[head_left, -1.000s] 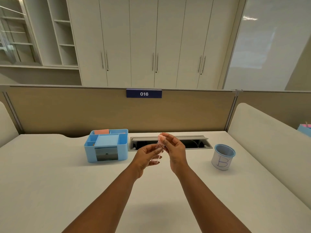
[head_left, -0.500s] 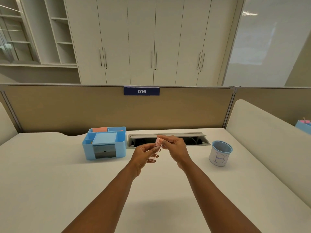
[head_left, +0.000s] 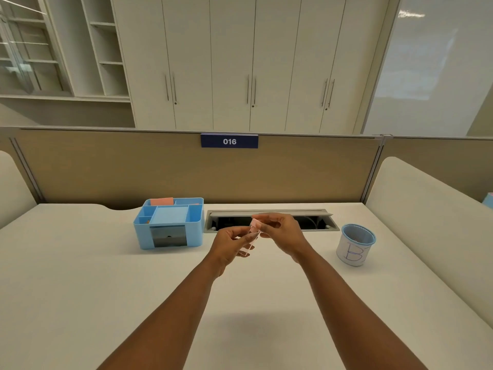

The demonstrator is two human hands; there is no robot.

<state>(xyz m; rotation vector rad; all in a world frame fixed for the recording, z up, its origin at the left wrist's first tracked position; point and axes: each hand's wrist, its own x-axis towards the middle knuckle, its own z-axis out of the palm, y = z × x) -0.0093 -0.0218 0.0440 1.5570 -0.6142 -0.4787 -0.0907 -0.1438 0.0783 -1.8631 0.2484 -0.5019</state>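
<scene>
Both my hands meet above the middle of the white desk (head_left: 80,289). Between them is a small clear tube with a pink cap (head_left: 254,226), held roughly upright. My left hand (head_left: 233,244) holds the tube's clear body with curled fingers. My right hand (head_left: 282,232) pinches the pink cap at the top with thumb and fingertips. The lower part of the tube is partly hidden behind my left fingers.
A blue desk organizer (head_left: 170,222) with a pink pad stands at the back left. An open cable tray (head_left: 269,220) runs along the back edge. A blue-rimmed cup marked "B" (head_left: 356,244) stands at the right. A tan partition (head_left: 133,166) closes the back.
The hands stay together on the tube. The tube was lowered and tipped half a second ago and now stands more upright again; the view shifted slightly.
</scene>
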